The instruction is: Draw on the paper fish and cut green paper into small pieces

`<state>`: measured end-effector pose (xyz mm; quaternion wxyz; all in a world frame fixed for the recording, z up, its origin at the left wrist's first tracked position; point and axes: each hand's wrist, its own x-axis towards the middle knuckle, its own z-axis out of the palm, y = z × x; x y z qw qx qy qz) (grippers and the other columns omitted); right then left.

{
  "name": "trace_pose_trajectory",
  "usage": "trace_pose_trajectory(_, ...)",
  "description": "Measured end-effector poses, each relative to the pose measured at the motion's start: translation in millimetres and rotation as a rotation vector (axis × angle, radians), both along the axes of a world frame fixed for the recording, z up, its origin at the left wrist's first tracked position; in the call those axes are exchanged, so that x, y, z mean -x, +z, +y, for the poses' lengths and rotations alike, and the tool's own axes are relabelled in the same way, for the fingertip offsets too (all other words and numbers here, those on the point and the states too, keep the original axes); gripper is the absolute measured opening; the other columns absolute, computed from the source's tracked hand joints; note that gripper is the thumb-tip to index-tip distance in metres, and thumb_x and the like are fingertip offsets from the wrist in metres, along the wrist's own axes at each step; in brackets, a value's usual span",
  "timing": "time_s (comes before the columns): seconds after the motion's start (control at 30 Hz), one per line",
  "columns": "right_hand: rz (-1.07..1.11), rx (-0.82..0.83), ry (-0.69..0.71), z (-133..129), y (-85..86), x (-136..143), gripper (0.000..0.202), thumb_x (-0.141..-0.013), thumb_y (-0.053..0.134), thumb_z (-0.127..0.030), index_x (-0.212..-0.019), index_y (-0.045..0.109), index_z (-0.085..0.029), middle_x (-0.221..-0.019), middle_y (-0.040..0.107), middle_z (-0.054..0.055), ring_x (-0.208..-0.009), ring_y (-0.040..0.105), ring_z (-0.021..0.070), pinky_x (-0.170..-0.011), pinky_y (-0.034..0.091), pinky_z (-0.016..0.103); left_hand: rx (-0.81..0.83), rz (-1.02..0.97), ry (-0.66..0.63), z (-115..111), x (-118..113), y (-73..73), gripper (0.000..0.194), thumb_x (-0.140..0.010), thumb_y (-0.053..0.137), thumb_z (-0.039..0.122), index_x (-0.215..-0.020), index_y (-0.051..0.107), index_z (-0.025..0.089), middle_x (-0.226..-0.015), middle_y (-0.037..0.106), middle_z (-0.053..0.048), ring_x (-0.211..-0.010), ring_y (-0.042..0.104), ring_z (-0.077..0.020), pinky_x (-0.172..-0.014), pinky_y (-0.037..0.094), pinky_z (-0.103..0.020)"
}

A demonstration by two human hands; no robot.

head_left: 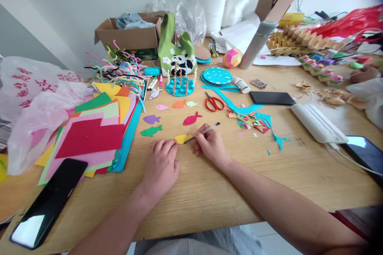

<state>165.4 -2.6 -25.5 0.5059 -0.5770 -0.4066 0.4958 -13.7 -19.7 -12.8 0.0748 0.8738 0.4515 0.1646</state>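
Yellow paper fish (pixel 180 139) lies flat on the table, nearer us than the red-handled scissors (pixel 214 104) and to their left. We rest our left hand (pixel 163 157) palm down, fingers nearly straight and gripping nothing, their tips on the fish's left end, probably so it won't slide under the pen (pixel 206 130). Our right hand (pixel 208 143) is curled around that pen, pinching it low, likely for fine control. Left of the scissors, other paper fish (pixel 151 119) lie spread out, perhaps to keep them apart from the paper scraps (pixel 249 121) just to the scissors' right. Our left fingertips cover part of the yellow fish; we can't tell whether the pen leaves a mark. Far right of the scissors, a phone (pixel 366 151) is partly hidden behind the white power bank (pixel 318 123).
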Motion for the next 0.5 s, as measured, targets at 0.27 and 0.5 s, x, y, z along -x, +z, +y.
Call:
trace_pose_trajectory(0.27,0.054,-0.210,-0.192,-5.3,7.5,-5.5,0.016,-0.077,0.059,-0.028,-0.070,0.046,-0.021,-0.050,0.053,-0.006,-0.034,0.046,0.0084,-0.030,0.039,0.019,0.004,-0.007,-0.006,0.6,0.5,-0.4,0.045,-0.075,0.048,0.005,-0.116,0.062,0.013,-0.120,0.062,-0.010,-0.111,0.048,-0.0278,-0.103,0.039,-0.048)
trace_pose_trajectory(0.5,0.045,-0.379,-0.247,1.4,3.2,-15.7,0.022,-0.086,0.060,-0.039,-0.086,0.055,-0.018,-0.063,0.060,-0.003,-0.050,0.058,0.0114,-0.047,0.050,0.024,0.000,-0.026,-0.008,1.5,0.6,-2.5,0.043,-0.073,0.048,0.004,-0.112,0.063,0.012,-0.117,0.060,-0.013,-0.115,0.046,-0.0280,-0.104,0.040,-0.047)
